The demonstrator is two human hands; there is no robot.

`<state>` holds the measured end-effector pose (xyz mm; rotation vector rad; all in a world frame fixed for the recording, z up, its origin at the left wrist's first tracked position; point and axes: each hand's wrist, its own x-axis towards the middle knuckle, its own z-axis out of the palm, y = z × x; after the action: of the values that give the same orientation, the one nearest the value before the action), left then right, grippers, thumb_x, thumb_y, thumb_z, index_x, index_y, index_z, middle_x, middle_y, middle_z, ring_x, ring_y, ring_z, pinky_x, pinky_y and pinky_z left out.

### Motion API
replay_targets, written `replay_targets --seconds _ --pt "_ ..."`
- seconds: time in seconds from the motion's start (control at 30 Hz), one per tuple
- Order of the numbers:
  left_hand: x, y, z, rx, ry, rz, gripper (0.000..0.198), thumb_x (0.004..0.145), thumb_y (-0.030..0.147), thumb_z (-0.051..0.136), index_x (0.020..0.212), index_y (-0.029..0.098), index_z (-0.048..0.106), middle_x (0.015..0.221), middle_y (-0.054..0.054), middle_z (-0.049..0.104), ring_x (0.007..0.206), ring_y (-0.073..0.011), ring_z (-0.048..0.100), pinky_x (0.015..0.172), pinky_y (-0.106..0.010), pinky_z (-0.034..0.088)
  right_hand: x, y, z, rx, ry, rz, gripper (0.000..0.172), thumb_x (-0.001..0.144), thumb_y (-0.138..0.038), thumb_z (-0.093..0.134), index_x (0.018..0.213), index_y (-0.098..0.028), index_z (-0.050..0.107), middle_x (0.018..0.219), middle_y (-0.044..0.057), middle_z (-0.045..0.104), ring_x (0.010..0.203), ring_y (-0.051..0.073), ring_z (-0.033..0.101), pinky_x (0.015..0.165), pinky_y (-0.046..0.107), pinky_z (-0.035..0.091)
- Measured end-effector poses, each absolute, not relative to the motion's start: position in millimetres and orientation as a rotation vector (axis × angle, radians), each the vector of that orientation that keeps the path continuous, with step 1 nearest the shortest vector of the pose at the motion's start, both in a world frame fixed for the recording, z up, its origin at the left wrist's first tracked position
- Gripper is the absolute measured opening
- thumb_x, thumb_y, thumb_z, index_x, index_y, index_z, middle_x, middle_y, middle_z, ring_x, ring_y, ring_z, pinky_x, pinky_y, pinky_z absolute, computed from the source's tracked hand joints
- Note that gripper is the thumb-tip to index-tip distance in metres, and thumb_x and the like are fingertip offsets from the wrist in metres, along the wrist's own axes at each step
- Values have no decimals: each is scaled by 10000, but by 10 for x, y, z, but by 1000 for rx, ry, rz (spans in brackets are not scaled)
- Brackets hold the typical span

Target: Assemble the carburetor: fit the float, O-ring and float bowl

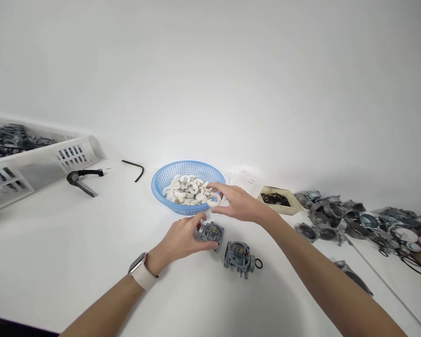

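My left hand [187, 238], with a watch on its wrist, holds a grey metal housing [213, 234] on the white table, thumb at its lower edge. Between the thumb and fingers of my right hand [233, 201] is a white curved float piece [214, 200], held at the right rim of a blue basket [187, 211]. Many similar white pieces [187, 187] fill the basket. A second grey housing [239, 256] sits to the right of the first, with a black rubber ring [258, 263] beside it.
At the left stands a white slotted crate [44, 171] of metal parts. A black clamp-like tool [82, 179] and a hex key [135, 167] lie behind. To the right are a cream tray [293, 202] with black rings and a pile of grey housings [331, 213].
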<state>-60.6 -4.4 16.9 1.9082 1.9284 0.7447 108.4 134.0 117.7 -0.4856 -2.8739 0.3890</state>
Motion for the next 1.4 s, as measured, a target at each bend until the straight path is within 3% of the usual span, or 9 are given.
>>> replay_targets --seconds 0.07,0.17,0.27,0.57,0.83,1.07,1.3,1.4 --pt "-599 -46 185 1945 1902 734 614 741 718 699 1142 274 563 859 18 659 730 -221 614 607 -294 364 1283 1224 1112 -406 -2795 486 431 947 -312 645 1360 -283 523 1334 47 623 1172 229 593 947 357 471" --pt "-588 -47 212 1981 1879 718 550 736 695 716 1078 277 615 858 19 672 728 -215 609 597 -293 361 1475 1084 1042 -383 -2755 636 347 940 -304 668 1278 -302 591 1238 32 630 1069 213 612 878 349 492" --pt "-577 -46 236 1976 1866 717 473 749 621 731 1065 284 629 837 35 677 707 -198 604 590 -289 360 1557 1014 1010 -415 -2783 816 358 921 -300 690 1267 -324 601 1176 26 609 972 196 611 818 335 502" --pt "-592 -51 242 1988 1796 754 371 754 553 725 944 253 616 814 17 661 706 -193 593 578 -285 349 1393 1031 838 -397 -2863 988 357 858 -202 704 1194 -306 645 1115 13 606 980 192 600 861 332 494" --pt "-620 -50 237 1989 1753 769 348 767 526 731 976 259 651 844 7 672 724 -196 587 594 -288 371 1345 968 815 -441 -2858 863 326 914 -278 646 1240 -291 650 1024 20 634 924 189 600 798 319 494" --pt "-630 -53 277 1925 1658 807 354 788 446 722 1085 271 646 912 2 682 748 -188 594 628 -288 435 1324 887 757 -512 -2880 641 111 922 -240 587 951 -217 692 994 25 603 723 134 546 639 274 447" --pt "-655 -24 259 1789 1560 865 469 771 491 735 1171 269 635 1031 -17 676 764 -181 591 680 -309 502 1293 837 783 -523 -2846 588 327 823 -184 665 1142 -250 637 887 0 612 786 171 564 663 276 428" --pt "-658 -33 278 1759 1517 852 551 758 486 759 1248 284 606 1122 -26 667 771 -173 599 692 -312 517 1275 831 752 -604 -2850 510 151 844 -221 664 994 -217 662 835 3 600 732 160 555 644 279 415"
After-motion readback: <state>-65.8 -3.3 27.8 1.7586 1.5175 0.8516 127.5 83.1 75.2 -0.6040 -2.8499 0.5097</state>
